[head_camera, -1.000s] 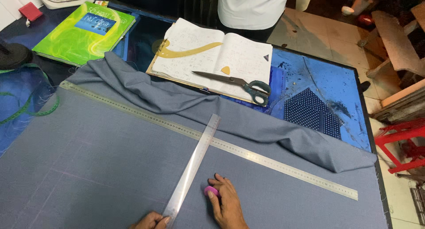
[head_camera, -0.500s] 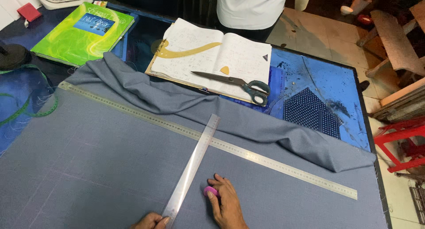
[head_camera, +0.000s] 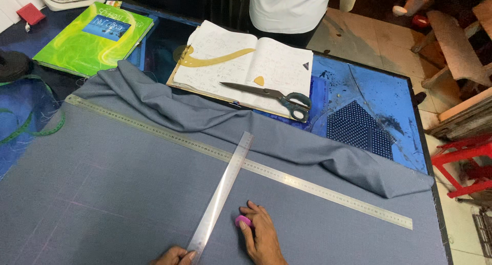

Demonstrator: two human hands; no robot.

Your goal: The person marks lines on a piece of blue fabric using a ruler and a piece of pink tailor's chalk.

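Right hand (head_camera: 262, 237) pinches a pink chalk (head_camera: 243, 222) against the grey cloth (head_camera: 118, 183), just beside the short ruler (head_camera: 223, 190). Left hand (head_camera: 174, 256) presses flat on that ruler's near end, crossing the long ruler (head_camera: 287, 180).

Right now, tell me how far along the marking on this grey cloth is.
Done: the grey cloth lies flat, with faint chalk lines at its left. In hand: the left hand steadies the short ruler across the long ruler; the right hand presses pink chalk beside it. Left: the scissors lie unused on the notebook.
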